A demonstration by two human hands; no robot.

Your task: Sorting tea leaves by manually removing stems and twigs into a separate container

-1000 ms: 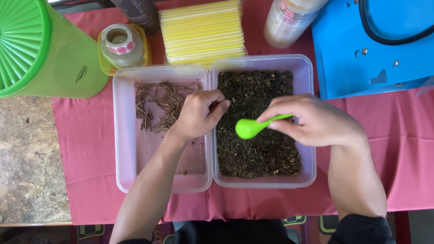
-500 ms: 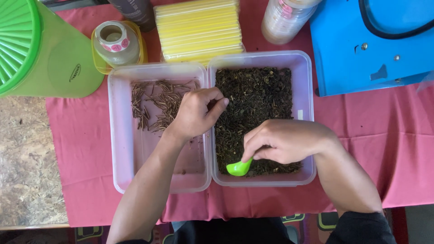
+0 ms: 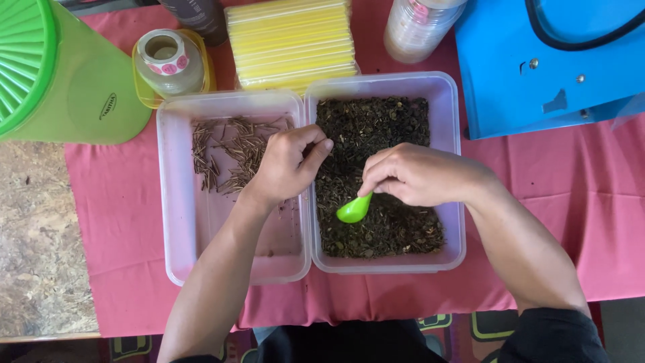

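At the 10 o'clock corner lies a green jug (image 3: 64,74) on its side, and beside it a roll of stickers (image 3: 168,60) in a yellow dish. Below them, on the pink cloth (image 3: 557,195) of the worktop, stand two clear tubs. The left tub (image 3: 185,235) holds thin brown sticks (image 3: 225,151) at its 12 o'clock end; the left hand (image 3: 285,165) rests over it, fingers pressed together in a loose fist. The right tub (image 3: 451,168) is filled with dark dried leaves (image 3: 383,128). The right hand (image 3: 420,176) is above them, its fingers pinching the handle of a green spoon (image 3: 354,210), whose bowl points to 7 o'clock, just over the leaves. A blue machine (image 3: 537,60) occupies 2 o'clock.
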